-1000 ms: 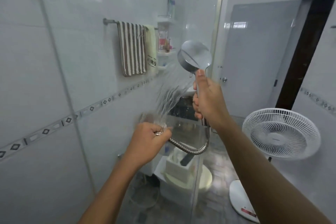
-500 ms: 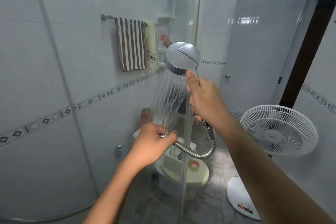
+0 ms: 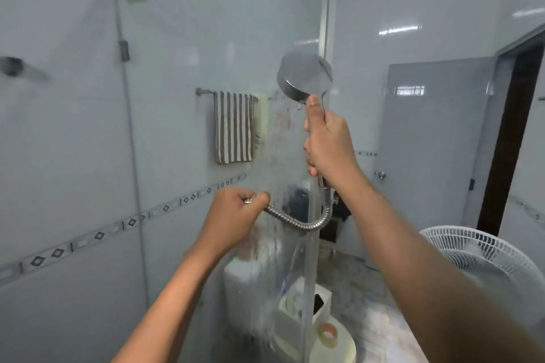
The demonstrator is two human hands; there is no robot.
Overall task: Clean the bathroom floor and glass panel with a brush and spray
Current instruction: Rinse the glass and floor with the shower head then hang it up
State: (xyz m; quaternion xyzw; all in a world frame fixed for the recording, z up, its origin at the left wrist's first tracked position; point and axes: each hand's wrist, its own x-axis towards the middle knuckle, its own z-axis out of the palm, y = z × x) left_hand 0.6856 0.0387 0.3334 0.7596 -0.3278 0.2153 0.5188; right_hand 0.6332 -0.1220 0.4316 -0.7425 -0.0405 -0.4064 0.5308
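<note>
**A:** Two hands share the sprayer. The right hand (image 3: 330, 141) has its fingers (image 3: 310, 153) wrapped round the handle (image 3: 323, 104) just under the shower head (image 3: 305, 76), thumb laid upward. The left hand (image 3: 233, 215) is clenched on the hose (image 3: 298, 222).

**B:** Where is the head?

**A:** Raised, near the right edge of the glass panel (image 3: 221, 23), disc face toward it. Water (image 3: 283, 156) sheets down the pane.

**B:** How will it handle?

**A:** Probably light and rigid. The smooth chrome is likely slippery when wet, so grip the handle. The hose is ribbed metal, flexible, looping between the hands. Glass is hard, slick and breakable, so avoid knocking it.
</note>
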